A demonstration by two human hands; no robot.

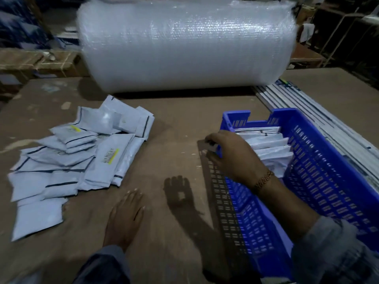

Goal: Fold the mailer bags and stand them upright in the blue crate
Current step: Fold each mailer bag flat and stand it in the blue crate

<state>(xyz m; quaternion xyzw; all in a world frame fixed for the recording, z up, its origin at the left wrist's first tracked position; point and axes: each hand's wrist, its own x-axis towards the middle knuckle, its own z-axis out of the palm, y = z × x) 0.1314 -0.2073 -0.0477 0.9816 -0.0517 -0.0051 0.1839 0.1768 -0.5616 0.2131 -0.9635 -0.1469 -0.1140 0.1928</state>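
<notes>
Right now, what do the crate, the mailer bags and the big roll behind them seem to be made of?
Blue crate: rigid moulded plastic, judging by its slotted walls. Mailer bags: probably thin plastic film, pale grey, creased, slightly glossy. Roll: bubble wrap, translucent with a dimpled shine.

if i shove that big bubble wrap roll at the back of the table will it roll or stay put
The bubble wrap roll lies on its side, so a push across its length would probably set it rolling. Being mostly air-filled plastic, it is likely light for its bulk. Its soft surface would probably dent under the hand rather than slip.
</notes>
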